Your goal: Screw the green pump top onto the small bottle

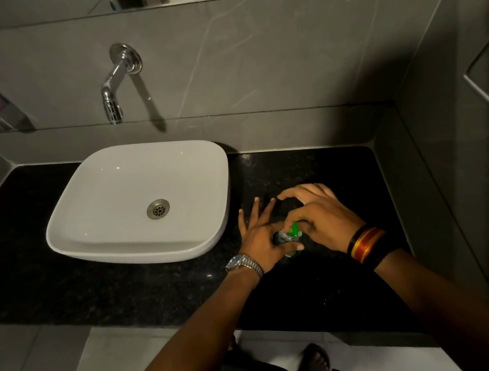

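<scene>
The small bottle [283,237] stands on the black counter right of the basin, mostly covered by both hands; only a grey-and-green strip of it shows. My left hand [261,235] holds the bottle with thumb and palm while the other fingers stretch out forward. My right hand [318,216] comes over the top, fingers curled around the green pump top [294,229], of which only a green sliver is visible. Whether the pump top sits on the bottle's neck is hidden by the fingers.
A white basin [67,234] sits on the black granite counter [126,286] to the left, with a chrome wall tap [112,99] above it. Grey tiled walls close the counter at the back and right. The counter's front edge lies just below my forearms.
</scene>
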